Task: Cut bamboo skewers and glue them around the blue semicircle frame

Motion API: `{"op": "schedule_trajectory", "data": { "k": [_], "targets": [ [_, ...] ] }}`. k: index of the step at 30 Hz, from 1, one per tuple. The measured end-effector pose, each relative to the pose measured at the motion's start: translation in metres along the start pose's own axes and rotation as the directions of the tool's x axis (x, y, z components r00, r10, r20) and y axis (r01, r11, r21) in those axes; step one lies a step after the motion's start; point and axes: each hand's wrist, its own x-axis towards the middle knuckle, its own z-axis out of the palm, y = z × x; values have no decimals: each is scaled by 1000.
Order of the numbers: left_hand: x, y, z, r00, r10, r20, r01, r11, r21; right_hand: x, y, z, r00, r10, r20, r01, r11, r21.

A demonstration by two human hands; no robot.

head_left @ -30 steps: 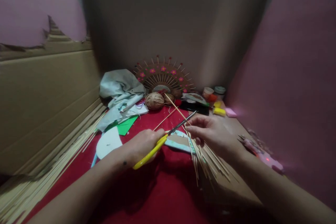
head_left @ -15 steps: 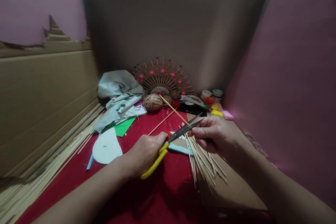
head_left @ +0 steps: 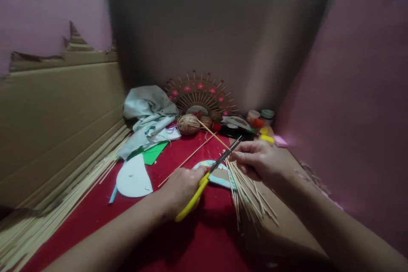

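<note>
My left hand grips yellow-handled scissors; their dark blades point up and right and look closed. My right hand pinches a thin wooden stick at the blade tips, and the stick slants away towards the back. Under my right hand a heap of short cut sticks lies fanned out on a brown cardboard piece. A pale blue card shape rests between my hands on the red cloth.
A white half-round card, green paper and grey cloth lie at the left. Long sticks run along the cardboard wall. At the back stand a flowered stick fan, a twine ball and small jars.
The scissor blades stood apart half a second ago and now look closed on the stick. My left hand has dropped slightly nearer to me; my right hand stays at the blade tips.
</note>
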Motion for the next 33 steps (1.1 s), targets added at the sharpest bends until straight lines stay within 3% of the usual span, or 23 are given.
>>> {"op": "schedule_trajectory", "data": {
  "k": [3,5,8,11,14,16,19,20,22,24,28,31,33],
  "targets": [
    [1,1,3,991,62,-115,-65,998,-22,2,1,-5,984,106,146,-130,978,162],
    [1,1,4,975,113,-189,-121,992,-33,3,1,-8,948,143,284,-216,945,245],
    [0,1,4,947,163,-277,-175,984,-20,5,3,-12,879,127,459,-296,901,318],
    [-3,0,3,931,217,-292,-238,970,-39,7,4,-15,840,93,535,-317,884,344],
    [-4,0,3,958,171,-230,-200,974,-109,10,2,-16,862,116,493,-296,906,304],
    [-4,0,3,981,105,-163,-128,983,-134,11,0,-13,921,144,361,-236,945,225],
    [-1,1,3,998,50,-42,-55,990,-128,9,-2,-7,990,87,108,-92,995,36],
    [0,1,4,999,34,-26,-37,993,-116,8,-2,-6,995,71,75,-72,997,19],
    [1,0,5,998,18,-58,-23,996,-86,6,0,-7,985,94,144,-111,988,109],
    [1,0,7,988,51,-147,-62,996,-67,5,2,-10,931,132,340,-231,935,269],
    [1,1,6,921,208,-330,-230,973,-30,3,5,-14,735,97,671,-453,807,379],
    [-2,3,1,883,279,-379,-312,950,-28,2,5,-14,637,18,771,-515,754,408],
    [-5,3,-1,901,267,-342,-307,949,-69,3,6,-13,636,-15,771,-507,746,432]
  ]
}}
